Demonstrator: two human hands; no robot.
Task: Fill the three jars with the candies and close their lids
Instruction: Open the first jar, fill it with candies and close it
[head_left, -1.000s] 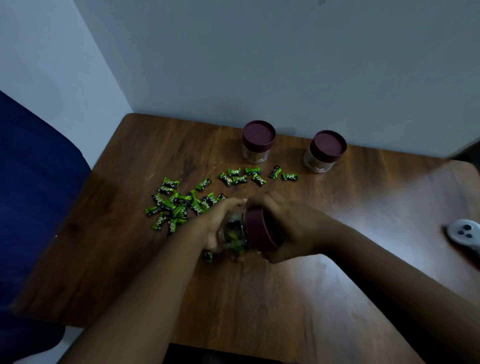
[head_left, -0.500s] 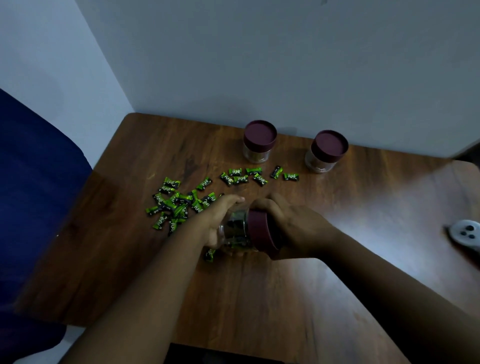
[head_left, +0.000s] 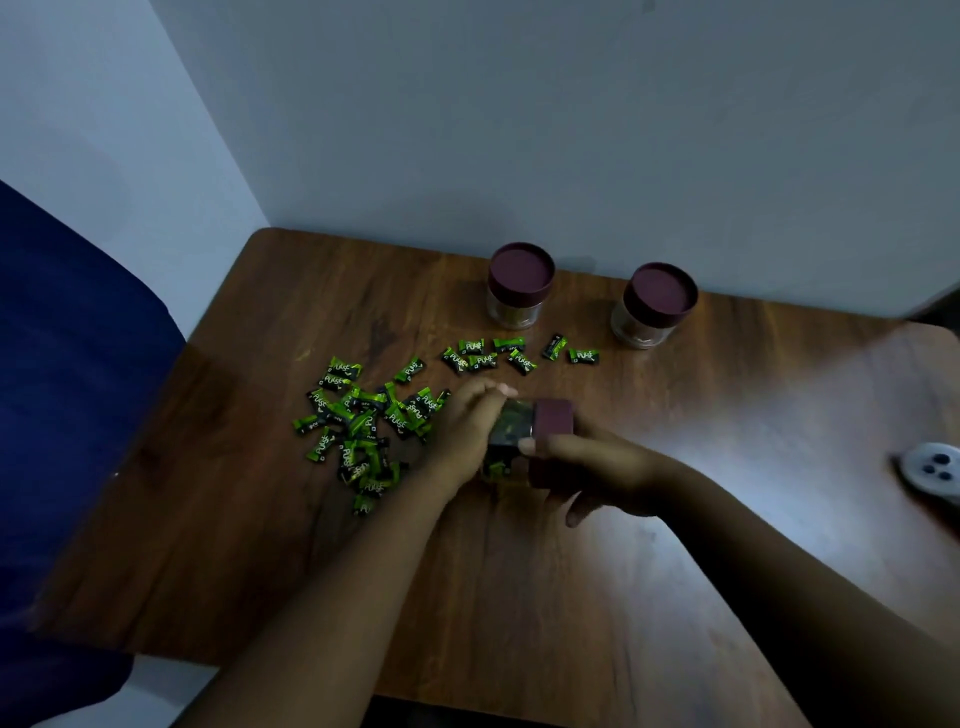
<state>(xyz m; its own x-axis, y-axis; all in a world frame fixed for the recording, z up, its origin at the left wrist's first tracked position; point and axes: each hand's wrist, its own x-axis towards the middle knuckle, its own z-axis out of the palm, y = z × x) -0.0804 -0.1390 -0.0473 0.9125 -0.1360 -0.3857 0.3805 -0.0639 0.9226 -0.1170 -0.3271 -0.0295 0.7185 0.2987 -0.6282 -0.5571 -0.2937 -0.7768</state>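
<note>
A clear jar (head_left: 511, 431) with green candies inside lies tilted on its side between my hands, its maroon lid (head_left: 555, 426) pointing right. My left hand (head_left: 470, 426) grips the glass body. My right hand (head_left: 602, 467) wraps the lid from below and from the near side. Two more jars stand upright with maroon lids on at the back: the back left jar (head_left: 519, 286) and the back right jar (head_left: 655, 304). Several green-wrapped candies (head_left: 363, 415) lie in a pile to the left, and a small row of candies (head_left: 514, 353) lies in front of the back jars.
The brown wooden table (head_left: 571, 597) meets the wall at the back. A blue chair or cushion (head_left: 67, 389) stands past the table's left edge. A white round device (head_left: 932, 467) lies at the right edge.
The jar has stayed between my hands while my right hand shifted around the lid, its fingers now lower and more underneath. The back jars and loose candies have not moved.
</note>
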